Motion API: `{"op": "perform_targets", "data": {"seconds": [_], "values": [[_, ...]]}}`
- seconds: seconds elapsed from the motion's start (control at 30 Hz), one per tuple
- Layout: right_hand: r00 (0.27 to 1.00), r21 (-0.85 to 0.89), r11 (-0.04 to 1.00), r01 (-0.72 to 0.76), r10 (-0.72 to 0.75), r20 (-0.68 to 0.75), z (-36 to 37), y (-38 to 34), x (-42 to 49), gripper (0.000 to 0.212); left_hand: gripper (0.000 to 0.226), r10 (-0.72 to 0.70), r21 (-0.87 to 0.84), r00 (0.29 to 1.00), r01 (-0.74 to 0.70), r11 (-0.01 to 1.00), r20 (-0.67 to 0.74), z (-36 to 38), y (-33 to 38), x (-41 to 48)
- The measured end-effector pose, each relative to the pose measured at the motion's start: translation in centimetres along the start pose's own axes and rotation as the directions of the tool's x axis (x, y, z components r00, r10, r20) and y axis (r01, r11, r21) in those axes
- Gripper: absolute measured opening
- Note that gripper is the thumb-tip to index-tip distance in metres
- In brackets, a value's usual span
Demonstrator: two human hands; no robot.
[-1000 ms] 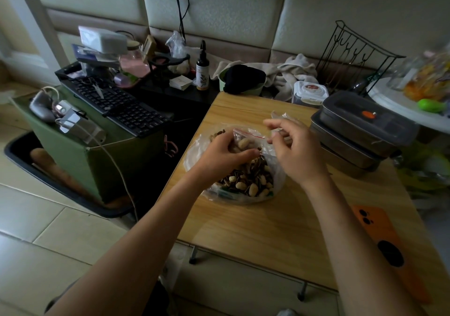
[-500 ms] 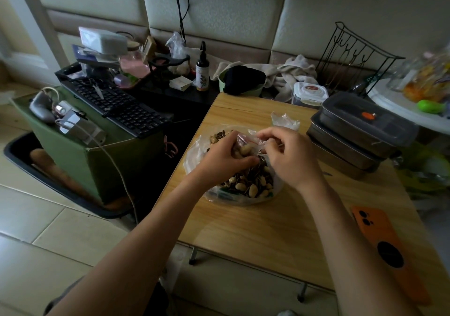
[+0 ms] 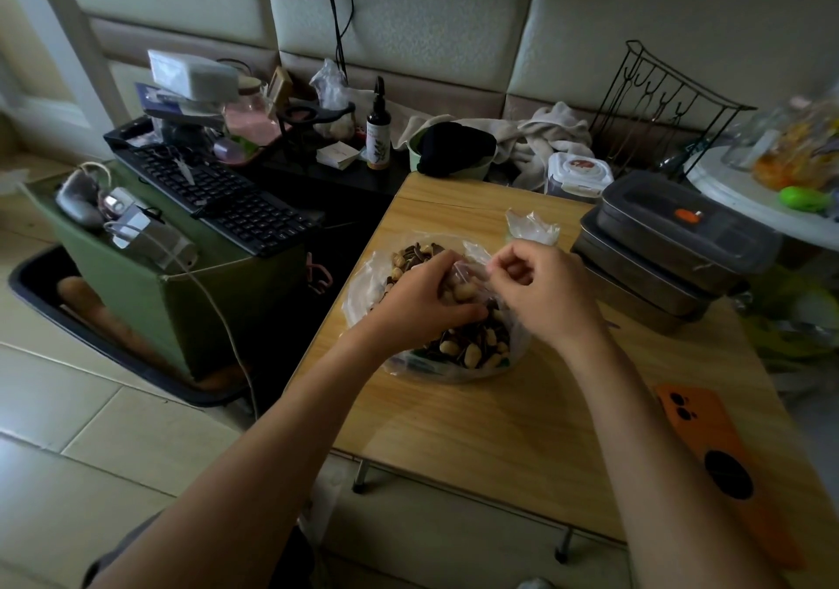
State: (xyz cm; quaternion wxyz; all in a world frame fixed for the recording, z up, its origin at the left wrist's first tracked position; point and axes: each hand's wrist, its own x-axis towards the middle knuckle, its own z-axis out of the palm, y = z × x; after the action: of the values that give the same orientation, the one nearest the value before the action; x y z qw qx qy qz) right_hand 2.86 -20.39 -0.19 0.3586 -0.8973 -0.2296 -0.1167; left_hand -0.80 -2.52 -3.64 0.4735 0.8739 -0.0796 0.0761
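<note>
- Lying directly beneath both hands: clear crumpled plastic bag [image 3: 363,293].
- Left hand [image 3: 422,304], nearer the contents, fingers curled round pale oval nuts [image 3: 458,291].
- Right hand [image 3: 551,293] pinches the bag's rim.

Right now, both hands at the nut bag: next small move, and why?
Probably lift the left hand clear of the bag: its fingers curl round a few peanuts at the mouth, while the right hand pinches the plastic rim open.

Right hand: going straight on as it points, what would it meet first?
The right hand would first meet the clear bag, whose rim it seems to pinch, then the left hand gripping nuts; depth unclear.
</note>
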Motion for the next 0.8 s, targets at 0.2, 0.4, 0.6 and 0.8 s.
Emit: {"op": "perform_targets", "data": {"seconds": [0.2,0.4,0.6,0.8], "values": [[0.986,-0.022,0.986,0.167,-0.166,0.033,-0.1,-0.9,-0.1,0.008,0.038,0.023,-0.024,0.999,-0.022,0.999,0.025,0.2,0.0,0.1],[0.974,0.033,0.984,0.177,-0.180,0.140,-0.1,-0.7,0.0,0.022,0.041,0.067,0.014,0.997,-0.067,0.998,0.038,0.3,-0.1,-0.1],[0.951,-0.069,0.950,0.304,-0.299,0.073,0.5,-1.3,-0.3,0.010,0.044,0.108,0.045,0.992,-0.111,0.993,0.062,0.6,-0.1,-0.2],[0.953,-0.228,0.926,0.301,-0.302,0.030,0.3,-1.5,-0.2,0.007,0.043,0.107,0.056,0.994,-0.108,0.993,0.024,0.7,0.1,-0.2]]}}
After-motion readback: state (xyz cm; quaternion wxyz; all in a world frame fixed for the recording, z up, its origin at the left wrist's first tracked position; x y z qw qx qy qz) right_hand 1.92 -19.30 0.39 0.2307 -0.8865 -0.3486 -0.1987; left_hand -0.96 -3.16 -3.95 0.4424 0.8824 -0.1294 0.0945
